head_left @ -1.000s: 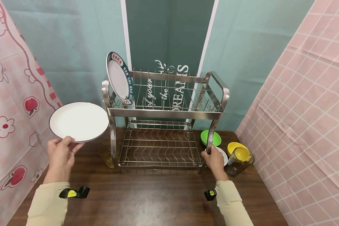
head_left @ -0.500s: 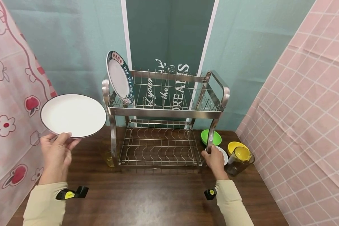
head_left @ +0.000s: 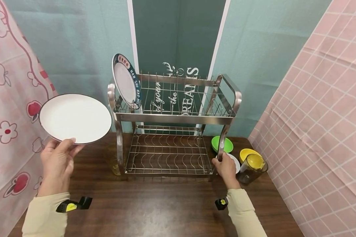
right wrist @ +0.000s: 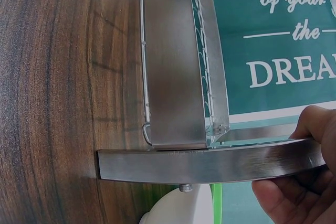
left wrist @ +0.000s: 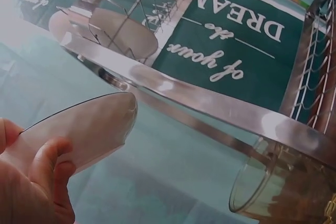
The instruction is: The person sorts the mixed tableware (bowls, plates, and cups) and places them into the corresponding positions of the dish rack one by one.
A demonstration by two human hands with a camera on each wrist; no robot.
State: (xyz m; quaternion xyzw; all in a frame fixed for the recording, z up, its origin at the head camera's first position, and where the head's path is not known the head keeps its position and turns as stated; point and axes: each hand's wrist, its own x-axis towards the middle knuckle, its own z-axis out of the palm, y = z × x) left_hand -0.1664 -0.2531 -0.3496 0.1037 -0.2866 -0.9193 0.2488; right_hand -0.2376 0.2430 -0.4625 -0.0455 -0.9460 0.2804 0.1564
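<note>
My left hand [head_left: 57, 161] pinches the near rim of a white plate [head_left: 75, 118] with a thin dark edge, thumb on top and fingers beneath. The plate is held in the air, left of a two-tier metal dish rack [head_left: 172, 118]. In the left wrist view the plate [left wrist: 89, 124] shows its underside, apart from the rack's side frame. My right hand [head_left: 226, 168] grips the rack's front right leg; the right wrist view shows thumb and fingers around this leg [right wrist: 210, 165]. Another plate [head_left: 125, 80], with a dark lettered rim, stands tilted at the upper tier's left end.
Right of the rack are a green bowl [head_left: 222, 144], a white dish [head_left: 235, 163], a yellow bowl [head_left: 244, 154] and a dark transparent pitcher [head_left: 249, 174]. An amber transparent vessel [left wrist: 289, 187] stands by the rack's left side. Cloths hang behind and on both sides of the wooden table [head_left: 154, 210].
My left hand has moved left and slightly up with the white plate, whose top face now shows more. My right hand has stayed on the rack's leg.
</note>
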